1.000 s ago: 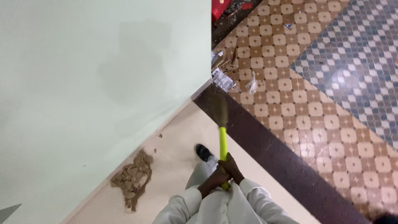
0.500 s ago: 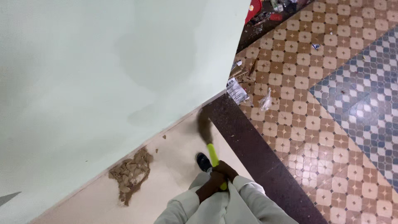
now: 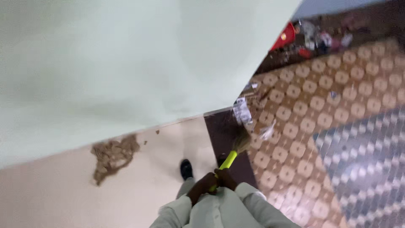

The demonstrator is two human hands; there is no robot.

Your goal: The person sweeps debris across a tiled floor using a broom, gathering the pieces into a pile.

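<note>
yellow-handled broom (image 3: 230, 159) clamped at its near end inside 2 fists, shaft emerging from between the curled fingers (image 3: 211, 182). long axis slanted up and to the right, bristle head down on the dark floor strip (image 3: 219, 126), beside the patterned tiles (image 3: 295, 126). left hand (image 3: 202, 188) and right hand (image 3: 227, 178) wrapped tight, pressed together just before the body, white sleeves (image 3: 253, 202) bent inward. black shoe (image 3: 185, 169) on cream floor (image 3: 126, 194); broken plaster patch (image 3: 112, 154) at the pale green wall (image 3: 126, 63); litter (image 3: 244, 112) at the corner.

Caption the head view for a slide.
Both hands grip a yellow-handled broom, bristles by litter at the wall corner.
</note>
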